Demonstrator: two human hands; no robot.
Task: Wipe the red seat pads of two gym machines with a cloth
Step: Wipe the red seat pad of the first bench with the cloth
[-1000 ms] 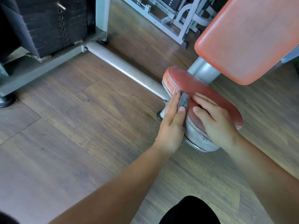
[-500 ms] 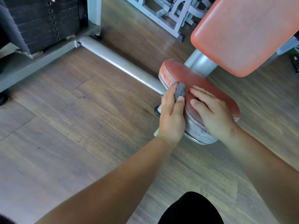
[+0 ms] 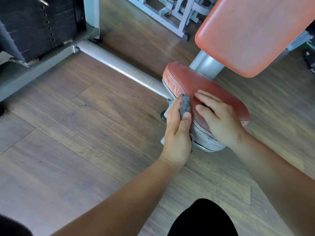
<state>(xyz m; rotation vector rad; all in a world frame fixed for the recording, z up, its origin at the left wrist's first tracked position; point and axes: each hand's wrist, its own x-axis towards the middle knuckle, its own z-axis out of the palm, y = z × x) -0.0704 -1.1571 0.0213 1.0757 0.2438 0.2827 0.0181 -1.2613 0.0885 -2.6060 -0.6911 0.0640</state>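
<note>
A worn red seat pad [image 3: 196, 82] with a scuffed pale side sits low on a grey post. My left hand [image 3: 177, 130] presses a small grey cloth [image 3: 185, 106] against the pad's near left side edge. My right hand [image 3: 218, 116] lies flat on top of the pad, fingers spread, holding nothing. Above and to the right hangs the machine's larger red back pad [image 3: 247, 33].
A grey steel floor tube [image 3: 119, 65] runs from the seat to the weight stack [image 3: 39, 26] at the upper left. More grey machine frames [image 3: 170, 12] stand at the back. Wooden plank floor [image 3: 76, 133] lies all around; a dark knee [image 3: 202, 218] shows at the bottom.
My left hand has slid the cloth a little along the seat's side edge, toward me. My right hand stays flat on the pad. The view has shifted slightly.
</note>
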